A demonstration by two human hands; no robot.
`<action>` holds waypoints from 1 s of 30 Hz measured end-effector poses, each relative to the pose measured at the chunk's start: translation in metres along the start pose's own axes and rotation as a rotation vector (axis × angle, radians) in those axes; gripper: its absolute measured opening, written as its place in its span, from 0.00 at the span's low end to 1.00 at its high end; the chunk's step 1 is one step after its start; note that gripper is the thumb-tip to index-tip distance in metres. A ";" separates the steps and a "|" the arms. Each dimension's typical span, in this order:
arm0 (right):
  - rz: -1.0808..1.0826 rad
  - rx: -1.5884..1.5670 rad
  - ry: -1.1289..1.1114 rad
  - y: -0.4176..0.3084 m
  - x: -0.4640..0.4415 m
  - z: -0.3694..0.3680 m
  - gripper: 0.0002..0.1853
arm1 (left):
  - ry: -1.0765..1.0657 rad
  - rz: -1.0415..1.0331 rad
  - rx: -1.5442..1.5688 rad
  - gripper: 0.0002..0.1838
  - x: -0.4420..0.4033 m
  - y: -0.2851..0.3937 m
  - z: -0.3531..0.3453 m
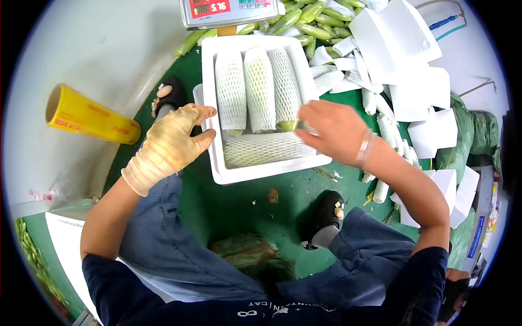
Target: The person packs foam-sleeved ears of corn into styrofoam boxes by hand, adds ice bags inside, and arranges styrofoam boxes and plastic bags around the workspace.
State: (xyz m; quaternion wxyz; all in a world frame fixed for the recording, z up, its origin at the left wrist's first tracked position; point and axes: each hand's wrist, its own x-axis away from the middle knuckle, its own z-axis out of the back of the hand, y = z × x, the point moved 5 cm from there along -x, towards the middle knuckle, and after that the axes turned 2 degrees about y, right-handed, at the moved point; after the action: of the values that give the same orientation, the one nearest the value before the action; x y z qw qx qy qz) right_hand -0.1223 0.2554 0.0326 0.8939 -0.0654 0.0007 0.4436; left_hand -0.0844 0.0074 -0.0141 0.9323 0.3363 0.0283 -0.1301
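In the head view, the white foam box (244, 175) lies in front of the person, between the two hands. Three sleeved vegetables (260, 89) lie side by side in it, and a crosswise vegetable (266, 150) fills the near end.

The left hand (171, 133), gloved, is at the left rim with thumb and fingers parted, holding nothing that shows. The right hand (340, 133), bare, reaches over the right rim with fingers curled in; blur hides whether it grips anything.

Pressing hard near the exposed green tips could bruise them or bunch the net sleeves. A shove from one side might slide or tilt the box, since another white edge shows beneath its left side.

The scale (231, 11) sits close beyond the far rim, and loose sleeved vegetables (386, 127) crowd the right, so a wide swing there might knock something. More room lies toward the person, where green floor (244, 209) shows before the right shoe (325, 217).
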 end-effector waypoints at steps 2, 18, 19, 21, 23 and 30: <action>-0.048 -0.080 0.042 0.006 0.017 0.019 0.09 | 0.105 -0.004 0.022 0.16 0.001 -0.011 0.004; -0.089 -0.156 -0.105 -0.007 0.019 0.016 0.09 | -0.141 0.265 -0.012 0.19 0.008 -0.014 0.006; -0.110 -0.195 -0.234 -0.002 0.011 -0.005 0.10 | -0.122 0.179 -0.061 0.17 0.007 -0.012 0.006; -0.086 -0.115 -0.499 0.026 0.000 -0.094 0.11 | -0.076 0.011 -0.135 0.13 0.011 -0.022 0.002; -0.032 0.009 -0.674 0.036 0.000 -0.145 0.12 | 0.225 -0.224 -0.137 0.11 0.033 0.000 0.026; -0.189 -0.385 -0.377 0.024 0.005 -0.052 0.10 | 0.929 0.472 -0.050 0.14 0.288 -0.017 0.205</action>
State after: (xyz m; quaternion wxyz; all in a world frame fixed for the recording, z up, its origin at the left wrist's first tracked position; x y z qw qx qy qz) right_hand -0.1352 0.2680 -0.0221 0.8868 -0.1500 -0.2557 0.3546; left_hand 0.1819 -0.1995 0.0934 0.8332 0.3334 0.3653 0.2474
